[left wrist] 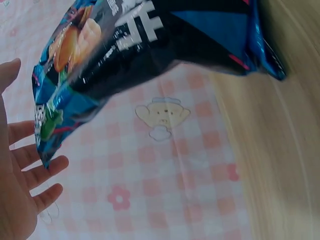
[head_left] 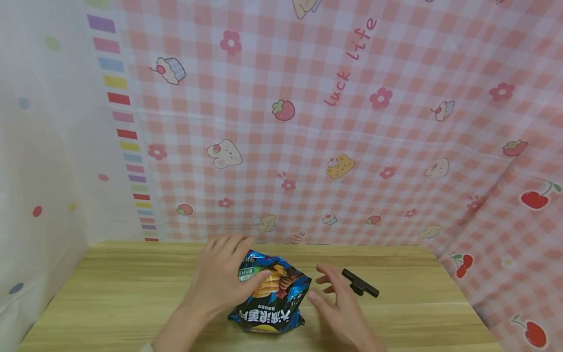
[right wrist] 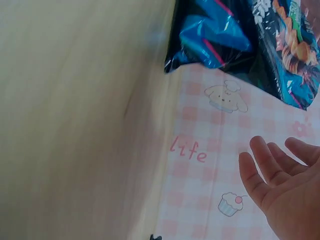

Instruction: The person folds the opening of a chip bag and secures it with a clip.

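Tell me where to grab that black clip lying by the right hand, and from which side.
Pinch the black clip across its long bar, coming down from above. It lies flat on the wooden table, angled, with a short tab on one side. The right hand is open just left of it, so a short reach rightward probably suffices.

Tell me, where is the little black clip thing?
In the head view, the black clip lies on the wooden table, right of the blue snack bag and just beyond the right hand, near the checked cloth.
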Action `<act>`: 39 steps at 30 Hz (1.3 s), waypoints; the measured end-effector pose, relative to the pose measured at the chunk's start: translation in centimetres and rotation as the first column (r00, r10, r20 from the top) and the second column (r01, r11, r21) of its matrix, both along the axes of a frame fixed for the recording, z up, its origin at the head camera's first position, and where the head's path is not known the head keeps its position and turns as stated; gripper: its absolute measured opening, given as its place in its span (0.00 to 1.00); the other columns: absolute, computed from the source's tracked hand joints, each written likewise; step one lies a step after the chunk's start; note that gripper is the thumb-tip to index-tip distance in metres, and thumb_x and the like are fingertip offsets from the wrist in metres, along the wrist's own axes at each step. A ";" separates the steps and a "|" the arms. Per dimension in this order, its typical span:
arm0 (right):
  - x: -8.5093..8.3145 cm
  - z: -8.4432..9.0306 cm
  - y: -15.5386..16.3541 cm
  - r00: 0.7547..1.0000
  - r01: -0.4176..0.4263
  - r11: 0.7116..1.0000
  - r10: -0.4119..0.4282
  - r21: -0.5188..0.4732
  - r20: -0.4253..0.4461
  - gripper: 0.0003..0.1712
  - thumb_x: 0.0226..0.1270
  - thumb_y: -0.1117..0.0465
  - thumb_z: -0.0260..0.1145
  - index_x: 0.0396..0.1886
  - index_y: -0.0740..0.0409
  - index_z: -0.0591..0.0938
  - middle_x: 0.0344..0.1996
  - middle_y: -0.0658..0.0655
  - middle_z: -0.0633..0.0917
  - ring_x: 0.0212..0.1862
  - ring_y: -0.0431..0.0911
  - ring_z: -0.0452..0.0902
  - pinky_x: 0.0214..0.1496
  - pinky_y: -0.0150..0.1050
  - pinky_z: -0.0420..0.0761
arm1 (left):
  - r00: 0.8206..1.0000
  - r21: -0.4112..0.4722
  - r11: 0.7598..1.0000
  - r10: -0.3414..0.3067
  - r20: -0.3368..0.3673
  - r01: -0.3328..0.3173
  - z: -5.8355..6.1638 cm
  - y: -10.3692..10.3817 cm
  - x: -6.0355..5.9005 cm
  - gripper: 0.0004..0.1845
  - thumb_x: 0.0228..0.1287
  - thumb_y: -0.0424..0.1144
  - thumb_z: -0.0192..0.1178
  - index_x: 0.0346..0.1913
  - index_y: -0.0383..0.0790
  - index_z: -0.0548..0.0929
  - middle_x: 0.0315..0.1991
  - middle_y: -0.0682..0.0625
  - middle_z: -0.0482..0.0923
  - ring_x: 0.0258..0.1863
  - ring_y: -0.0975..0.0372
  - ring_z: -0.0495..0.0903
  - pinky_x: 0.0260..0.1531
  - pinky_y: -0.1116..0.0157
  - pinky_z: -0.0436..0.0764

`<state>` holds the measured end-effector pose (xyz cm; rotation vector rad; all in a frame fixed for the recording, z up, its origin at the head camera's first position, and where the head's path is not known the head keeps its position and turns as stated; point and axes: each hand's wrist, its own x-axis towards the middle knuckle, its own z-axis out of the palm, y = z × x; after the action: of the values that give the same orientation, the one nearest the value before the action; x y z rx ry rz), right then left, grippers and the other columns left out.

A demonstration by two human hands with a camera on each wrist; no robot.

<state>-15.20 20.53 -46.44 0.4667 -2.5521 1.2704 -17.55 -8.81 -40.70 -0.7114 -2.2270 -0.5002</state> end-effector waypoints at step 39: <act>-0.5 0.4 -2.7 0.997 0.037 0.955 -0.016 -0.293 0.074 0.06 0.73 0.66 0.70 0.43 0.51 0.89 0.42 0.46 0.89 0.44 0.43 0.84 0.51 0.40 0.83 | 0.996 0.048 0.996 -0.080 0.043 0.078 -0.2 4.1 -0.4 0.07 0.62 0.39 0.70 0.39 0.40 0.90 0.39 0.50 0.90 0.41 0.55 0.86 0.51 0.54 0.80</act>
<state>-15.65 17.79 -46.00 0.3286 -2.3555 1.6497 -17.99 -4.72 -40.89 -0.7736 -2.2274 -0.6108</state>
